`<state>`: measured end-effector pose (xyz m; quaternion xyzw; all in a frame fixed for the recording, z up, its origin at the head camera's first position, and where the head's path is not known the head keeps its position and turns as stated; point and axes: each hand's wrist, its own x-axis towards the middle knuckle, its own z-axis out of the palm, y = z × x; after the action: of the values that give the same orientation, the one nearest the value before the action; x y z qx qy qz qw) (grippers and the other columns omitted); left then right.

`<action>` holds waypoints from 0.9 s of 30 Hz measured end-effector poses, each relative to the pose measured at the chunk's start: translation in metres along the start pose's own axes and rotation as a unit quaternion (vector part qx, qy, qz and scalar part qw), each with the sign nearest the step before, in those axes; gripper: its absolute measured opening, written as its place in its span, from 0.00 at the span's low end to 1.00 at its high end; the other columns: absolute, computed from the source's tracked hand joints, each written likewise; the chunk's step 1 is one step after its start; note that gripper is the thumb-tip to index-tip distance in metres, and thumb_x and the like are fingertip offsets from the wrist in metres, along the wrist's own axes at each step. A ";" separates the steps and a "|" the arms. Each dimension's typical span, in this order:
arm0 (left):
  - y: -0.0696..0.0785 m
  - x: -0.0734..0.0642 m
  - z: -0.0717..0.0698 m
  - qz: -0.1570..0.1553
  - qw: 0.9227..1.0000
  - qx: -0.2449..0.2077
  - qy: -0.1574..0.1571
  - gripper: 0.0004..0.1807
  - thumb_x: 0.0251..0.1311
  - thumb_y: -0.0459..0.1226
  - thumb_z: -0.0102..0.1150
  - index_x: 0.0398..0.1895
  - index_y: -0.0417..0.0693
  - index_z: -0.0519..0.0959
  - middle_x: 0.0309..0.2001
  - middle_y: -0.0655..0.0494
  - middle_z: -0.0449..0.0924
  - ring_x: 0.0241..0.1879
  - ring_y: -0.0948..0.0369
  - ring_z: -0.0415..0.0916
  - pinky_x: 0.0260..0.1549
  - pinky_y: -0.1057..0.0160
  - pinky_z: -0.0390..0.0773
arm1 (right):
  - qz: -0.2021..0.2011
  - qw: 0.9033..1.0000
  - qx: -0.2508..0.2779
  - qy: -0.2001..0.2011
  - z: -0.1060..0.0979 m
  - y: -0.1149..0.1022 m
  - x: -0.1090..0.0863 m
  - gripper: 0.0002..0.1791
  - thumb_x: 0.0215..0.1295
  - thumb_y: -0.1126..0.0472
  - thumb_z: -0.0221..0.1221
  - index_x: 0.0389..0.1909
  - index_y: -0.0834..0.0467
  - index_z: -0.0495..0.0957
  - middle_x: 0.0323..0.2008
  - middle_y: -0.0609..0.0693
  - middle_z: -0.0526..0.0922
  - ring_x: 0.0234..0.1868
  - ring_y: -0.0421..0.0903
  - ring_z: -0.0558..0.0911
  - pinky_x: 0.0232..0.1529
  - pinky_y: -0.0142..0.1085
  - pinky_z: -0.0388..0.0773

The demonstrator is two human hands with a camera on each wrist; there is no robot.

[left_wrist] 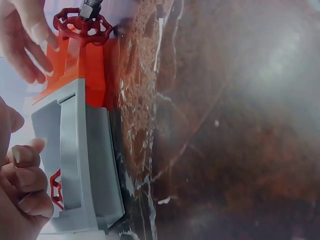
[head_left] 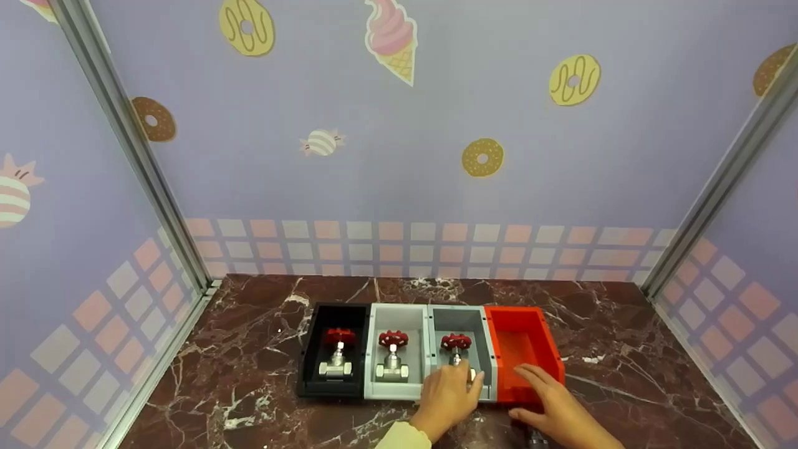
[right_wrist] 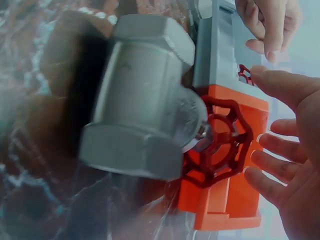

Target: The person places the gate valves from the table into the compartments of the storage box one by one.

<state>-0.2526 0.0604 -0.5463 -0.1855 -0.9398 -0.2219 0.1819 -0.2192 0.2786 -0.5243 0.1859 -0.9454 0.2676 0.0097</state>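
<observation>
My left hand [head_left: 446,396] is over the front of the grey bin [head_left: 458,319], its fingers loosely bent beside a metal valve with a red handwheel [head_left: 456,342]. The hand hides much of that valve's body, and no grip on it shows. My right hand [head_left: 558,402], fingers spread and thumb apart, hovers at the front of the orange bin [head_left: 520,321]. Below it, on the tabletop before that bin, is another valve [right_wrist: 135,97] with a red handwheel [right_wrist: 220,142]. The right wrist view shows a gap between this valve and the right fingers [right_wrist: 275,165].
Left of the grey bin, a white bin [head_left: 374,349] and a black bin [head_left: 308,355] join it in one row. Each holds an upright valve, one in white [head_left: 392,362], one in black [head_left: 336,362]. The marbled tabletop [head_left: 249,349] meets patterned walls [head_left: 399,187] at back and sides.
</observation>
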 end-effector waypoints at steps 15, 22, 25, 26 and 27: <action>0.009 0.004 0.012 -0.007 1.000 0.003 -0.012 0.18 0.61 0.52 0.57 0.20 0.53 0.71 0.16 0.57 0.73 0.15 0.58 0.72 0.12 0.63 0.58 | -0.057 0.995 -0.005 -0.083 -0.003 0.013 -0.018 0.58 0.45 0.37 0.70 0.71 0.64 0.57 0.68 0.69 0.62 0.62 0.70 0.70 0.52 0.54 0.76; 0.015 0.006 0.016 -0.011 1.000 0.007 -0.019 0.17 0.60 0.53 0.58 0.21 0.53 0.72 0.16 0.56 0.74 0.14 0.58 0.71 0.11 0.63 0.58 | -0.108 0.992 -0.048 -0.041 0.006 0.019 -0.024 0.61 0.41 0.34 0.70 0.72 0.61 0.56 0.70 0.62 0.62 0.63 0.51 0.73 0.50 0.40 0.79; 0.016 0.006 0.016 -0.005 1.000 0.015 -0.007 0.17 0.60 0.52 0.58 0.22 0.52 0.72 0.16 0.55 0.75 0.14 0.57 0.72 0.11 0.62 0.59 | -0.126 0.991 -0.048 -0.025 0.009 0.025 -0.028 0.60 0.44 0.35 0.69 0.74 0.56 0.54 0.72 0.56 0.61 0.63 0.44 0.73 0.48 0.38 0.80; 0.016 0.006 0.017 -0.003 1.000 0.018 -0.001 0.17 0.60 0.52 0.58 0.22 0.52 0.73 0.16 0.54 0.75 0.14 0.57 0.72 0.11 0.62 0.59 | -0.133 0.990 -0.047 -0.018 0.011 0.028 -0.028 0.59 0.45 0.35 0.69 0.74 0.55 0.53 0.72 0.55 0.60 0.63 0.43 0.73 0.48 0.38 0.80; 0.016 0.006 0.017 -0.001 1.000 0.020 0.003 0.17 0.60 0.52 0.58 0.22 0.52 0.73 0.16 0.54 0.74 0.14 0.58 0.71 0.11 0.63 0.60 | -0.141 0.989 -0.046 -0.010 0.014 0.033 -0.029 0.58 0.46 0.35 0.69 0.74 0.55 0.53 0.72 0.54 0.60 0.64 0.42 0.72 0.48 0.38 0.80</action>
<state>-0.2553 0.0837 -0.5524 -0.1804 -0.9436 -0.2042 0.1884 -0.2029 0.3077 -0.5563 0.3193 -0.9211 0.2178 0.0467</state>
